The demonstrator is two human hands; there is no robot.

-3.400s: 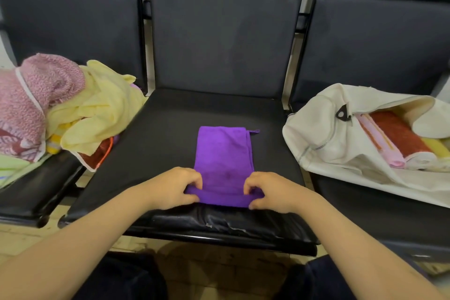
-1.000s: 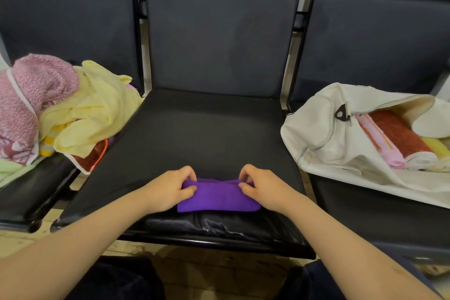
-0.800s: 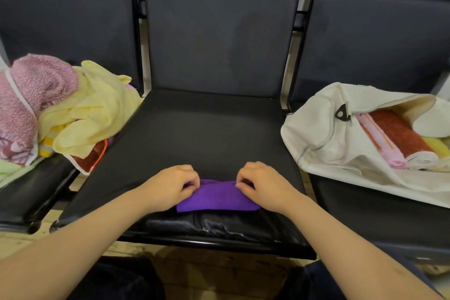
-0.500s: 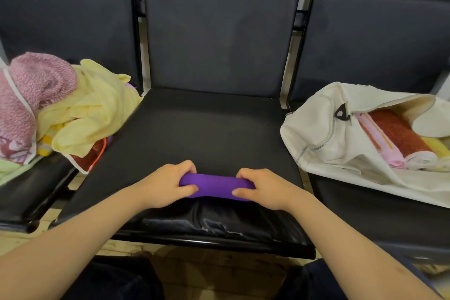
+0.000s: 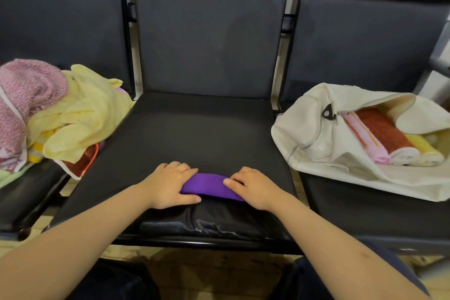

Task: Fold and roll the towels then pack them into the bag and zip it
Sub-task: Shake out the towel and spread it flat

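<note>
Hides both ends of the purple towel under the hands. Left hand curled over the left end, thumb along the near side; right hand wrapped over the right end, thumb tip on top. Shows only the middle stretch of the roll between them, so hard to tell how even the ends are.

Lies on the black cushion of the middle seat, near its front edge. Long axis left to right across the view, right end a touch nearer the person.

On the left seat, a loose pile: pink towel cut off by the frame edge, pale yellow towel draped beside and over it. Mostly buries a red cloth with an orange border, plus other scraps too covered to name. Hangs slightly over the gap toward the middle seat, well apart from the purple towel.

On the right seat, a white bag on its side, unzipped, mouth gaping toward the right, far side cut off by the frame. Black zip pull at the near end of the opening. Inside, three rolls side by side: pink roll, rust-red roll and yellow roll, the last partly hidden under the bag's folded flap. Long axes slanting from upper left to lower right.
</note>
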